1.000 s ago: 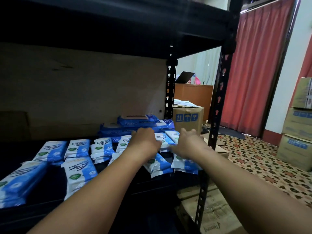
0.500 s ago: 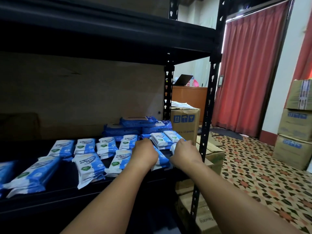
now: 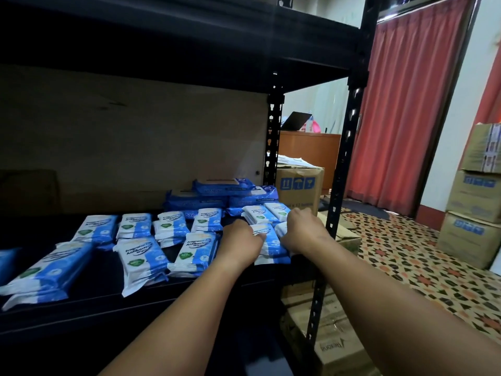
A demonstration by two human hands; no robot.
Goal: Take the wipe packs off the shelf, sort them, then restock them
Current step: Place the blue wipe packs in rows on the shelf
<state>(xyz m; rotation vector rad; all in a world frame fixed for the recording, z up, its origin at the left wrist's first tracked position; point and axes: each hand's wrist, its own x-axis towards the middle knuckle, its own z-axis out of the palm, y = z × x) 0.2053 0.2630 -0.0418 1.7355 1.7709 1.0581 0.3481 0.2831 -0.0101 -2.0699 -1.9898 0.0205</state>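
I am drawing both hands back, left hand (image 3: 240, 244) and right hand (image 3: 301, 230) gripping, seemingly, a front wipe pack (image 3: 268, 246) at the shelf (image 3: 189, 302) edge; removal is beginning.

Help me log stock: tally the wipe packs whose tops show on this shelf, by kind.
Small white-and-blue packs: 10
Large dark-blue packs: 3
Total: 13; packs buried in stacks or cut off at the edge are not counted.
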